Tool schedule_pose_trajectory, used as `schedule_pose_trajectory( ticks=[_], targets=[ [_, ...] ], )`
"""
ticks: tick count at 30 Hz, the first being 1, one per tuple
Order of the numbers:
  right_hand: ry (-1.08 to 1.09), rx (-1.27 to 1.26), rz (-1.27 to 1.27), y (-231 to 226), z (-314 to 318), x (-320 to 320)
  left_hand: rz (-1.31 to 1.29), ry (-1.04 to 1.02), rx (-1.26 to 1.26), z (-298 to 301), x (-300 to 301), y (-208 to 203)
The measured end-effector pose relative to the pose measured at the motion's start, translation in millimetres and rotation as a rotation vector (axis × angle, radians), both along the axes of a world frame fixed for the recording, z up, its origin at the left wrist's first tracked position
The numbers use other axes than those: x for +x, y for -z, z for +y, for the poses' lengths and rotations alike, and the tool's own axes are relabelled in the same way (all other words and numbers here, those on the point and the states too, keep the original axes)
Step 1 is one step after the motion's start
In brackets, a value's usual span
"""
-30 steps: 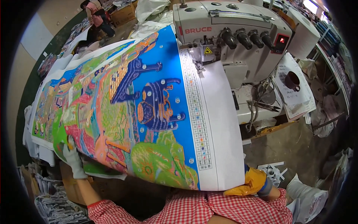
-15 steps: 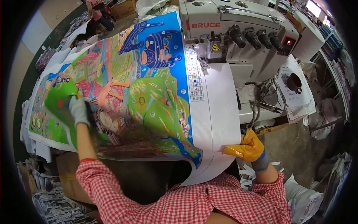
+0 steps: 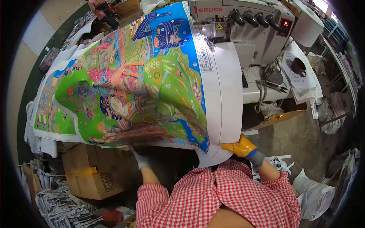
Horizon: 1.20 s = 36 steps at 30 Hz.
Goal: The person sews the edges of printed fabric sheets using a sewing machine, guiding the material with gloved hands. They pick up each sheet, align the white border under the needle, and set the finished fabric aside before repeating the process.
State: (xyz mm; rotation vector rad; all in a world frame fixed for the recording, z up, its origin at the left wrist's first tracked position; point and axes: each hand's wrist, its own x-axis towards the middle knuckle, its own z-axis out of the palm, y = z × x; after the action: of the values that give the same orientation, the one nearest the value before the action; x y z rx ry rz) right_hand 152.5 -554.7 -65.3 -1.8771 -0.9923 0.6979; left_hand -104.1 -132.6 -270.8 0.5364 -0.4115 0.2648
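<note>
A large printed cloth [image 3: 163,87] with a colourful figure pattern and a white border [image 3: 226,95] lies across the work table. Its right part runs under the head of a white sewing machine [image 3: 243,30]. At the near right corner, my right hand [image 3: 241,147], in a yellow coated glove, pinches the white border. My left hand [image 3: 141,157], in a pale grey glove, is at the cloth's near edge. Motion smears its fingers, so whether they grip the edge is unclear. Between my hands the near edge hangs in a loose curve in front of my body.
A dark cup [image 3: 298,67] stands on papers right of the machine, with scissors [image 3: 275,86] nearby. Below the table on the left are a cardboard box [image 3: 97,171] and bundled scraps [image 3: 62,205]. A white sack [image 3: 313,193] sits at the lower right. Another person [image 3: 102,13] is far left.
My left hand has left the cloth's printed left part and come toward me to the near edge. The lifted cloth has settled flatter. My right hand still holds the border.
</note>
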Motion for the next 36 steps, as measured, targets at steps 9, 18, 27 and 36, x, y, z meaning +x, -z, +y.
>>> schedule_pose_trajectory(
  ticks=[9, 18, 27, 36],
  targets=[
    [0.234, 0.338, 0.321, -90.6, -60.8, -30.1, 0.84, -0.622, -0.429, -64.9, 44.8, -9.6],
    [0.203, 0.344, 0.542, -96.4, -66.7, -28.5, 0.819, -1.086, 0.046, -60.3, -15.6, -108.8],
    [-0.074, 0.43, 0.4, -89.6, -52.9, -28.0, 1.456, -2.078, 1.084, -79.7, -263.5, -261.4],
    [-0.265, 0.543, 0.285, -79.8, -50.5, -26.8, 1.196, -2.113, 0.491, -62.9, -217.0, -258.0]
  ],
)
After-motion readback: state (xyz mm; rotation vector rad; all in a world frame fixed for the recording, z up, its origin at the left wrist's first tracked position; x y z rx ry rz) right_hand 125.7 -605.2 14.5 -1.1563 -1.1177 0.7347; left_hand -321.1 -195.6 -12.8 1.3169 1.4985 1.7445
